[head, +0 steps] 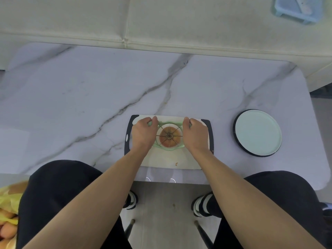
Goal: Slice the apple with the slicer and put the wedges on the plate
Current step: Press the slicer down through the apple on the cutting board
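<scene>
A pale green apple slicer [168, 149] with thin metal blades sits over a reddish-orange apple [165, 136] on a white cutting board [161, 161] with black ends. My left hand [143, 133] grips the slicer's left handle, fingers curled round it. My right hand [195, 134] grips the right handle the same way. The apple shows whole through the blades, centred under the core ring. A round pale plate [258, 133] with a dark rim lies to the right of the board, with nothing on it.
The board rests near the front edge of a marble-patterned table [89, 97]. A cream sofa [161, 20] runs behind it, with a blue tray [296, 9] at top right. A yellow bag of fruit [8, 212] lies at lower left beside my knee.
</scene>
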### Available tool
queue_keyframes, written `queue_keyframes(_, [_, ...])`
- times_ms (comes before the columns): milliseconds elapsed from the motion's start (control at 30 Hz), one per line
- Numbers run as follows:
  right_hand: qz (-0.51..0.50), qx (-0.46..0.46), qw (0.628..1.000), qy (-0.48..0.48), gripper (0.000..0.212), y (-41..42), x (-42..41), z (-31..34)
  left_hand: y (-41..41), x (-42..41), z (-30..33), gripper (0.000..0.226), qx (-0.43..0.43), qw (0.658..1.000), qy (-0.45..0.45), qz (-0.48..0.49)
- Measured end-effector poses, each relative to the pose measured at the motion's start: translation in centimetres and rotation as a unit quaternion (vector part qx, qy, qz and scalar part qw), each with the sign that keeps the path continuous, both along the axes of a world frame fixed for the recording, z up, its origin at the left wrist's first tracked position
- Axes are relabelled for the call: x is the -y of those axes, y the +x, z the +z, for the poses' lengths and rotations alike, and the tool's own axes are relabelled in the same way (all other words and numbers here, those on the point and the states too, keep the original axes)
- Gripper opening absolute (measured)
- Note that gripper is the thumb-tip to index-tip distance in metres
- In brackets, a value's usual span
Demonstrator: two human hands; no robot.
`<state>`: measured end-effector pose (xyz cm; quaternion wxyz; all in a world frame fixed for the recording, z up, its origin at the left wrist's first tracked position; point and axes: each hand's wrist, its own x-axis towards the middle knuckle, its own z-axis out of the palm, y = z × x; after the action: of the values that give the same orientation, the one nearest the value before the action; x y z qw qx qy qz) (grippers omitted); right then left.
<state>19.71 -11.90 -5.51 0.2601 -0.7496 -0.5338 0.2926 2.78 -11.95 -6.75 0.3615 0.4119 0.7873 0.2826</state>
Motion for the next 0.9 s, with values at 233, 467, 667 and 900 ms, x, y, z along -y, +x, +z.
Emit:
queue_keyframes(233, [0.008, 0.015, 1.0, -0.008, 0.053, -0.25, 0.0, 0.02, -0.03, 0.09, -0.02, 0.043, 0.006, 1.0, -0.004, 0.0])
queue_keyframes(467, [0.003, 0.009, 1.0, -0.008, 0.053, 0.09, 0.08, 0.1, 0.09, 0.2, 0.05, 0.044, 0.003, 1.0, -0.012, 0.002])
queue_keyframes(667, [-0.008, -0.014, 1.0, -0.007, 0.054, 0.29, -0.05, 0.13, 0.32, 0.0, 0.05, 0.053, 0.003, 1.0, 0.001, -0.002])
queue_keyframes(900, [-0.019, -0.022, 0.999, -0.03, 0.053, 0.3, 0.01, 0.12, 0.52, 0.04, 0.28, 0.048, -0.011, 1.0, 0.004, -0.007])
